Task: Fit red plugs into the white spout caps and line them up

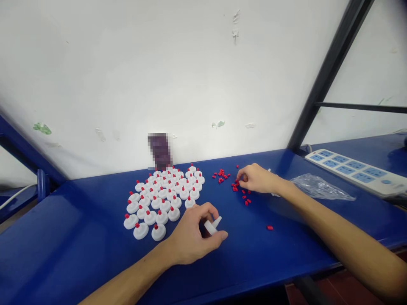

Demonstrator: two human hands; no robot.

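Picking out a red cap [249,201] seems the step in hand: the right hand [256,178], at one to two o'clock from the left hand [190,237], pinches into the scatter, its hold unclear. The left grips a tilted, bare-tipped white nozzle lid [210,228]. Fitting them calls for careful alignment. Smooth, disc-based, red-tipped lids [159,232] crowd the glossy blue bench [248,258] at eleven o'clock.

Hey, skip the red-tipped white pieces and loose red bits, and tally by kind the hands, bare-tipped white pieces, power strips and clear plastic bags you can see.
Hands: 2 (left hand, right hand)
Bare-tipped white piece, in the left hand: 1
Power strip: 1
Clear plastic bag: 1
Total: 5
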